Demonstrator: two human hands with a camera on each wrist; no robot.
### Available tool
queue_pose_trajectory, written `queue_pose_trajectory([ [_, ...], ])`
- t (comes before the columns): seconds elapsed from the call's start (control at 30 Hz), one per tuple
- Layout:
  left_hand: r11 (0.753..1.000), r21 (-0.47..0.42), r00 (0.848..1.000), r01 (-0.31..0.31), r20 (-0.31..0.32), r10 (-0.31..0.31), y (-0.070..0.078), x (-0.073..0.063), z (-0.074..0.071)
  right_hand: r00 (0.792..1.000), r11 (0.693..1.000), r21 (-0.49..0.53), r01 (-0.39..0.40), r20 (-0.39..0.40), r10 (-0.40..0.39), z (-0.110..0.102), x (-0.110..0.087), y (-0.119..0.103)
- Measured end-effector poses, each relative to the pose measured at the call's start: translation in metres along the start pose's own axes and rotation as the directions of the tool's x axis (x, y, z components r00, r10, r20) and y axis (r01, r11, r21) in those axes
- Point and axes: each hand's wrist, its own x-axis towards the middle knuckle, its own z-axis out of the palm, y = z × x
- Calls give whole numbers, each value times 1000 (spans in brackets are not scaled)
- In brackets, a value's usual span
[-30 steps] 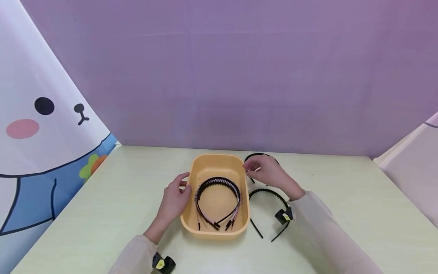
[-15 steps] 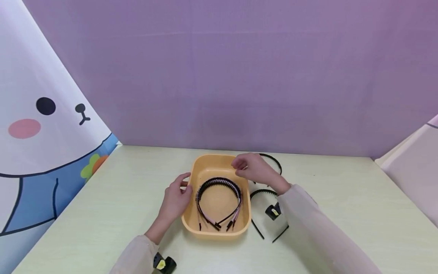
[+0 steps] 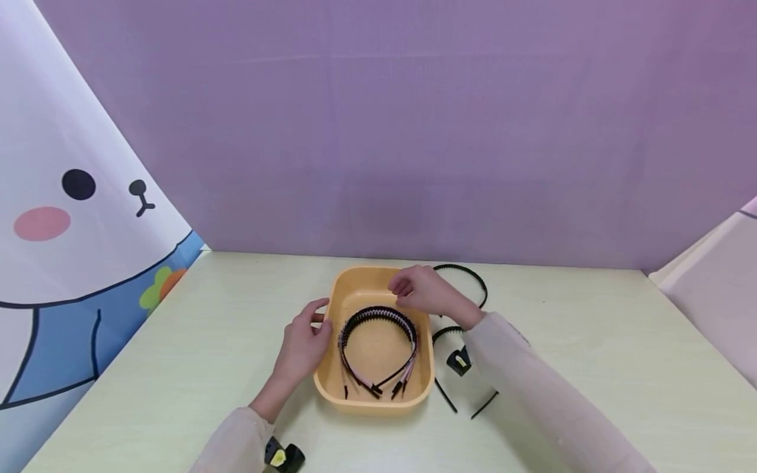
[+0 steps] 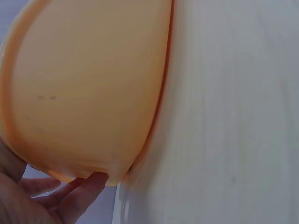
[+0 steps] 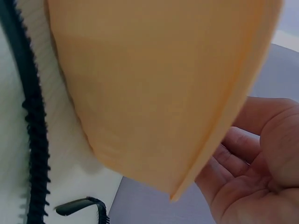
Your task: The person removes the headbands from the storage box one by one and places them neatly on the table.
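A pale desk (image 3: 591,341) is backed by purple cloth (image 3: 378,131). A yellow tray (image 3: 372,406) is gripped at its left edge by the left hand (image 3: 304,341); the right hand (image 3: 427,290), loosely curled and released, is held over its right side. Nested headbands (image 3: 380,311) are contained just right of the left hand; 2 black headbands (image 5: 37,149) are partly hidden by the right arm.

The box (image 3: 372,406) looks like smooth plastic with a soft shine. The headbands (image 5: 36,130) seem to be plastic also, rough with small teeth. The table (image 3: 591,355) shows faint wood grain; the curtain (image 3: 384,131) is matt, creased cloth.
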Motion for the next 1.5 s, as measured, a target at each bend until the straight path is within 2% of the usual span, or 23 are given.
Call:
queue_pose_trajectory([
  [0.57, 1000, -6, 1000, -5, -3, 5, -1, 2, 0, 995, 999, -20, -36, 97, 38, 15, 18, 1],
  [0.77, 1000, -11, 1000, -13, 0, 13, -2, 2, 0, 995, 999, -36, -36, 96, 40, 16, 19, 3],
  [1.0, 1000, -4, 1000, -4, -1, 4, -1, 2, -1, 996, 997, -73, 8, 90, -1, 19, 19, 2],
  [1.23, 1000, -2, 1000, -7, -2, 7, -1, 1, -1, 997, 995, -96, 15, 75, -8, 21, 18, 2],
  [1.5, 1000, -5, 1000, -15, -4, 15, -1, 2, 0, 997, 983, -184, 10, 71, 3, 24, 17, 2],
])
